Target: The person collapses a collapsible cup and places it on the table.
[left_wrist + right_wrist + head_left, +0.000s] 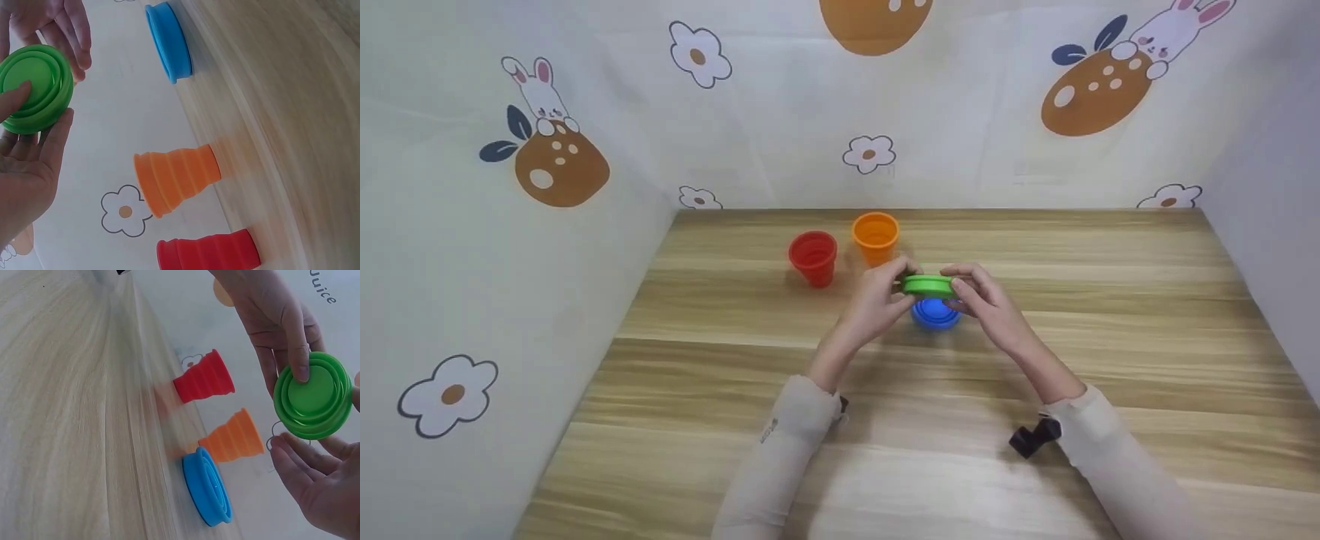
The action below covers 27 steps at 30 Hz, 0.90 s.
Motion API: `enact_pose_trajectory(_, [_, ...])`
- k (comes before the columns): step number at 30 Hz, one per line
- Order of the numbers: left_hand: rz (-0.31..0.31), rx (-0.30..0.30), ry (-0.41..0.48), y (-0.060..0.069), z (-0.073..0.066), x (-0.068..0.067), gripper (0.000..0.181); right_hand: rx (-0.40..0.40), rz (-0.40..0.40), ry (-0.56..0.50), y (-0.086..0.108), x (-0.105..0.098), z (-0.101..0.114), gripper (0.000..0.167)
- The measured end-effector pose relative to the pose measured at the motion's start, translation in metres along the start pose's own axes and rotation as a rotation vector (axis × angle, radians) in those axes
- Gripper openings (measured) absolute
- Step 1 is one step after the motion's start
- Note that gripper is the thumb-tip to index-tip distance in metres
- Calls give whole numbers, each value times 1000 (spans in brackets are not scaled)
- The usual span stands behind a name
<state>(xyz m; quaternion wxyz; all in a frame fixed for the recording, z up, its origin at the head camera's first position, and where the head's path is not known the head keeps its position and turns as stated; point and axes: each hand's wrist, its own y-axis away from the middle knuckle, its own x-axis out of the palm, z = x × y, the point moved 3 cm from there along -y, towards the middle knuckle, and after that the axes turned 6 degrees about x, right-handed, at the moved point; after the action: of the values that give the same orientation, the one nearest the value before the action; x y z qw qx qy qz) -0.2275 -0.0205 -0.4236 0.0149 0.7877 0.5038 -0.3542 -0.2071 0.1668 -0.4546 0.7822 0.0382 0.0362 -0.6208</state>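
Looks like the opening-out step: the left hand (876, 289) pinches the flattened, round green rubbery cup (928, 286) just right of frame centre, the right hand (988, 301) grips its rim, other fingers spread; next probably calls for pushing its middle through.

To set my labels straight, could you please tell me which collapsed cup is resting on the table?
The blue cup; the green cup, also collapsed, is held up, while the red cup and orange cup stand extended.

In head view, green cup (928, 286) partly hides blue cup (936, 316).
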Motion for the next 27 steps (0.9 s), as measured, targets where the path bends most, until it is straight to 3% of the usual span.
enact_pose_trajectory(6, [12,37,-5,1,1,0,20,32,-22,-37,0,-1,-1,37])
enact_pose_trajectory(10, [9,23,27,2,3,1,25,34,-42,-71,0,-2,0,37])
enact_pose_trajectory(16, [21,-83,109,4,7,-2,33,24,-81,-116,-1,-3,0,37])
enact_pose_trajectory(22, [57,-188,213,8,12,-6,45,7,-105,-90,0,-6,0,37])
enact_pose_trajectory(27, [65,-252,227,11,14,-9,52,-3,-112,-94,0,-5,0,35])
